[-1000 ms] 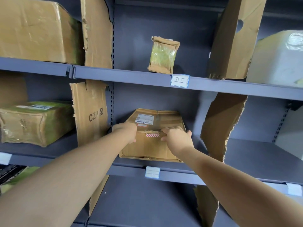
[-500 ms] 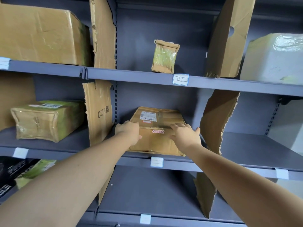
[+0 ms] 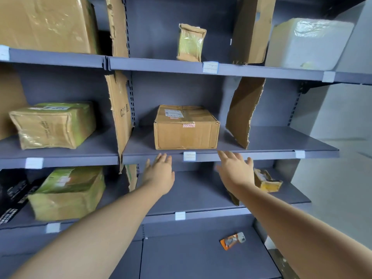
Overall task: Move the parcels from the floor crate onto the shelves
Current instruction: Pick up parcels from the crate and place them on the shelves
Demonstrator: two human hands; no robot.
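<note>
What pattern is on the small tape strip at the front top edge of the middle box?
Red-and-white checks on the tape strip, head view.

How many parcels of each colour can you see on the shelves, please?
Brown boxes: 2
Green-taped parcels: 3
White box: 1
Yellow parcel: 1
Orange pouch: 1
Total: 8
The cardboard dividers are not counted, nor is the black item at lower left, which is too unclear.
</note>
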